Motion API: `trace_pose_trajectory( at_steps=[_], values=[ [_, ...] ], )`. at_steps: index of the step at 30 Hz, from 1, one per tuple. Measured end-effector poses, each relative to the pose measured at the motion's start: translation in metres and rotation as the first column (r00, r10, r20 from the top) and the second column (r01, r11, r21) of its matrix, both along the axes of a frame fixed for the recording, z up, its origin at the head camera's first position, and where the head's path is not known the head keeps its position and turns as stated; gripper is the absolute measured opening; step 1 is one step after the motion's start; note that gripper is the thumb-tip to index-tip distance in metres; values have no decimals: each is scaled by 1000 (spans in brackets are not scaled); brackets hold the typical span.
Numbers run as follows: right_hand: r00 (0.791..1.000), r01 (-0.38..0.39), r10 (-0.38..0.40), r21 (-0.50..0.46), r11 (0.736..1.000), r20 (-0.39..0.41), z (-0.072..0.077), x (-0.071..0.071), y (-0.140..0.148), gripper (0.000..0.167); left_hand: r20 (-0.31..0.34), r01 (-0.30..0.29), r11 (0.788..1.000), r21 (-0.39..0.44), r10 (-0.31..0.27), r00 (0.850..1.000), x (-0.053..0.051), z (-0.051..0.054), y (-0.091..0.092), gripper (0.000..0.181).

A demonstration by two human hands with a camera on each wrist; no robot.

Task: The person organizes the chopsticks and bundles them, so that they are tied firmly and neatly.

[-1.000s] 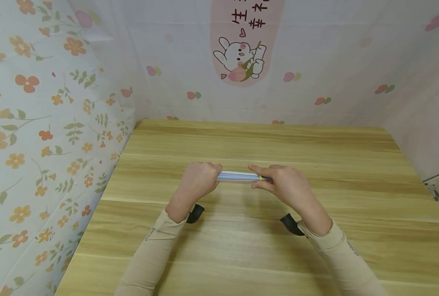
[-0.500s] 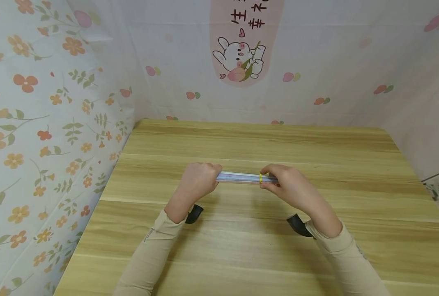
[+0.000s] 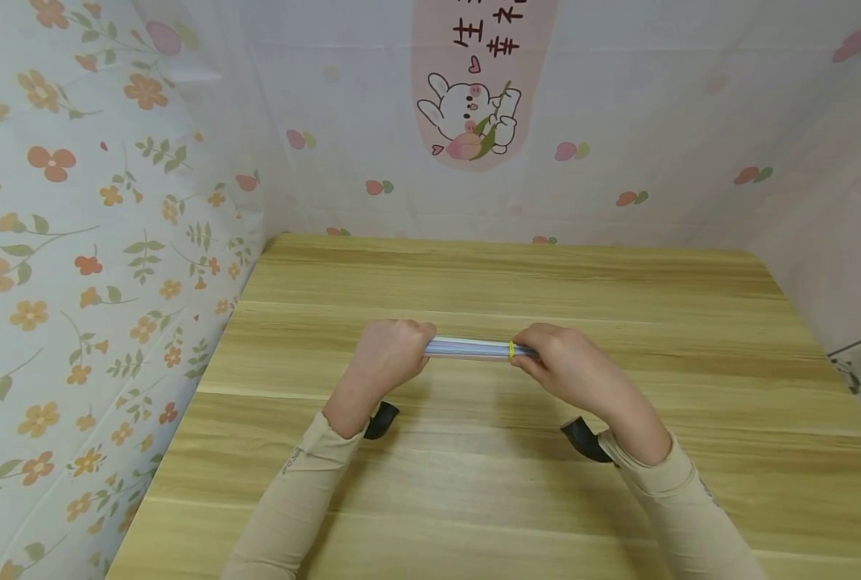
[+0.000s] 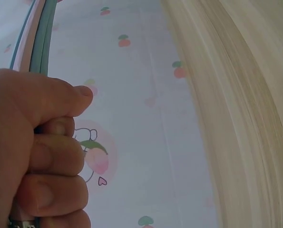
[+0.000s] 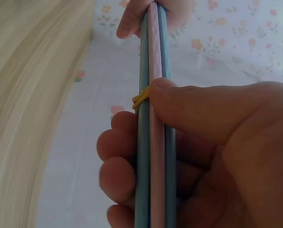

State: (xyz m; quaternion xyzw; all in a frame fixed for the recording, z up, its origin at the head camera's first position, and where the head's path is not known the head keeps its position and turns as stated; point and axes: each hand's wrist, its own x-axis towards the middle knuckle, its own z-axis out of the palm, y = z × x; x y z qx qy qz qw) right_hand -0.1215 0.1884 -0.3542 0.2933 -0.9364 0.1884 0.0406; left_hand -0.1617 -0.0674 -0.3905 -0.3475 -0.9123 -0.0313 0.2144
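A bundle of slim pastel pencils (image 3: 466, 347), in pink, blue and green, is held level above the table between both hands. My left hand (image 3: 394, 350) grips one end in a fist, and the left wrist view shows its fingers (image 4: 55, 154) curled round the bundle. A yellow rubber band (image 5: 140, 99) circles the pencils near the other end. There my right hand (image 3: 571, 362) pinches the bundle. In the right wrist view its thumb (image 5: 193, 107) lies on a pink pencil, the tip touching the band, with fingertips on the far side. The hands hide both ends in the head view.
A wood-grain table (image 3: 459, 483) lies beneath the hands. Printed cloth (image 3: 329, 105) hangs at the back, with a flowered sheet (image 3: 97, 242) on the left. Black mounts (image 3: 382, 420) stick out at the wrists from beige sleeves (image 3: 292, 507).
My right hand has shifted right along the bundle, and its fingers have drawn in behind the rubber band, which now shows more fully. My left hand has stayed in place.
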Motion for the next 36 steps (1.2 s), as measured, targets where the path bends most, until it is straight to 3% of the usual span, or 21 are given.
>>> trace_pose_trajectory(
  at_steps=[8, 19, 36],
  values=[
    [999, -40, 40, 14, 999, 9, 0, 0, -2, 10, -4, 2, 1000, -5, -2, 1000, 0, -1, 0, 29],
    [1000, 8, -8, -20, 1000, 24, 0, 1, -4, 20, 19, -1, 1000, -8, 1, 1000, 1, 1, 3, 28],
    [986, 116, -114, 10, 993, -119, -9, 2, -14, 47, 8, -15, 1000, -16, 15, 1000, 2, 3, 5, 24]
  ],
)
